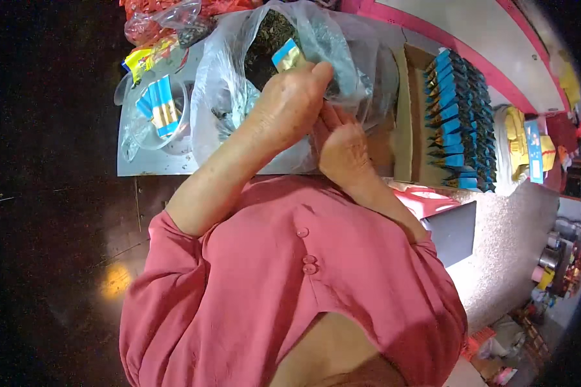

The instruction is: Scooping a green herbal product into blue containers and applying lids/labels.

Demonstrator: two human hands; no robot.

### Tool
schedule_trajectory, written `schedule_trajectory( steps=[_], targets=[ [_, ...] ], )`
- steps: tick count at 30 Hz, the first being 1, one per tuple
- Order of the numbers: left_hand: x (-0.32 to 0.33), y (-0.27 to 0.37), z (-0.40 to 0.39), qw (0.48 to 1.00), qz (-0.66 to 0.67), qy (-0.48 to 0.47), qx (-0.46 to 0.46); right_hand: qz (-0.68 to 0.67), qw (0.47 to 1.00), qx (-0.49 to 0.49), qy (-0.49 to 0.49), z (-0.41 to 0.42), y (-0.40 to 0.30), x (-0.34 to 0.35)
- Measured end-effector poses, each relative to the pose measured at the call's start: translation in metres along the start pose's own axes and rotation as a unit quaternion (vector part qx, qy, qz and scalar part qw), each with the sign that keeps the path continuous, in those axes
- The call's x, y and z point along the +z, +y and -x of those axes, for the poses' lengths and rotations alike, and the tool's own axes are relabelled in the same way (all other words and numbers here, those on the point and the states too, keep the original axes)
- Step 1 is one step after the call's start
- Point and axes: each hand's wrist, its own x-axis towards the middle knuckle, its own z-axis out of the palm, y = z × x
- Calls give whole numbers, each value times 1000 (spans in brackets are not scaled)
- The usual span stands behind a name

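Note:
My left hand [290, 104] is closed around a small blue and gold packet [286, 55], whose end sticks out past the fingers. Just to its right and slightly lower, my right hand [344, 147] has its fingers bent up under the left; whether it grips the packet too is hidden. Both hands are over a large clear plastic bag [218, 72], which lies open and holds dark, loose, dried leaf-like material [273, 31]. More blue and gold packets [162, 106] lie in a round clear plastic tub [186, 104] at the left.
A cardboard box [404, 116] at the right holds rows of upright blue packets [448, 106]. Red plastic bags [147, 31] and a yellow packet [143, 63] lie at the back left. The white tabletop [155, 164] ends close to my body. Yellow packages [515, 140] stand beyond the box.

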Motion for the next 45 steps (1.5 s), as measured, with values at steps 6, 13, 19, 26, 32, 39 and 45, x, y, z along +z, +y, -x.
schedule_trajectory(
  steps=[6, 13, 19, 26, 32, 39, 45],
  targets=[
    [6, 5, 3, 999, 8, -36, -30, -130, 989, 63, -8, -2, 5, 13],
    [13, 9, 7, 999, 16, -30, 11, -83, 985, 79, -130, -6, 11, 29],
    [17, 7, 5, 999, -26, -26, 24, -123, 981, 109, -107, -5, 16, 64],
    [16, -6, -1, 997, 67, -41, -20, -374, 919, 123, 3, -1, 15, 54],
    [-7, -46, 16, 965, 218, 85, -117, -542, 814, 208, -18, 3, 35, 46],
    [-14, -66, 48, 949, 278, 10, -151, -663, 728, 172, 43, -7, 29, 26],
    [-21, -68, 42, 1000, 27, 15, 5, -667, 723, 181, 5, -8, 29, 22]
  ],
)
